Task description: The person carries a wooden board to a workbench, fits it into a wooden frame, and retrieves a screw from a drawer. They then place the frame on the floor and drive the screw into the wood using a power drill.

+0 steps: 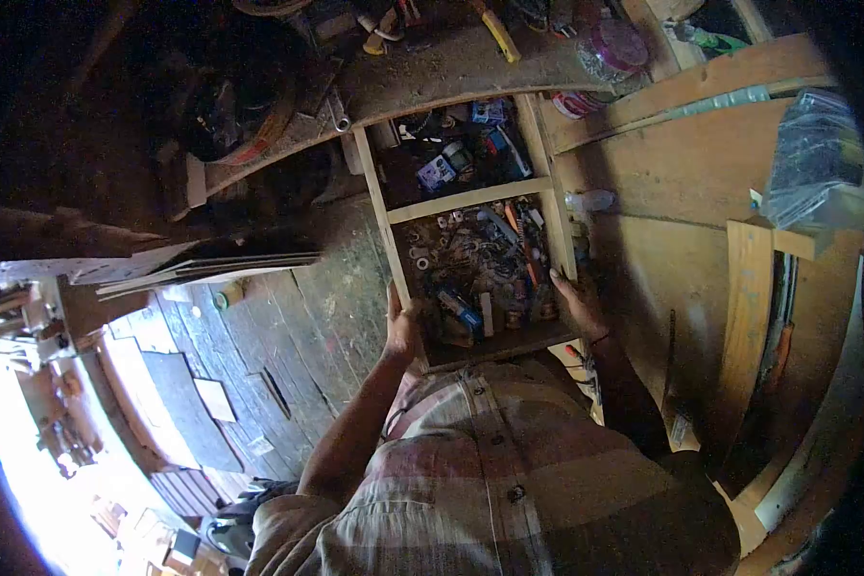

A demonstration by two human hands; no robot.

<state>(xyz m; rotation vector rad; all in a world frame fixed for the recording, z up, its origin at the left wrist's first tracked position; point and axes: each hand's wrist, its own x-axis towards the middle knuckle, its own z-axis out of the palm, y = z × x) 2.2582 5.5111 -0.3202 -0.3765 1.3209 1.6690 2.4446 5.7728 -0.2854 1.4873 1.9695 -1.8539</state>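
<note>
A wooden drawer point(475, 201) is pulled out from under the bench, its near end close to my shirt. My left hand point(403, 331) grips its left side near the front corner. On the opposite side my right hand point(578, 305) holds the right wall, thumb up along the edge. A crossbar splits the drawer in two. The near compartment holds a jumble of small metal parts, an orange-handled tool point(518, 226), and a blue cylindrical item point(461, 309). Farther back lie small blue-and-white boxes point(437, 174); that end is dark.
Above the drawer runs a cluttered workbench point(432, 77) with a yellow-handled tool point(497, 34) and a clear jar point(612, 53). To the right are a wooden panel point(662, 192) and a plastic-wrapped bundle point(816, 154). Plank flooring point(326, 298) lies left, with flat pieces on it.
</note>
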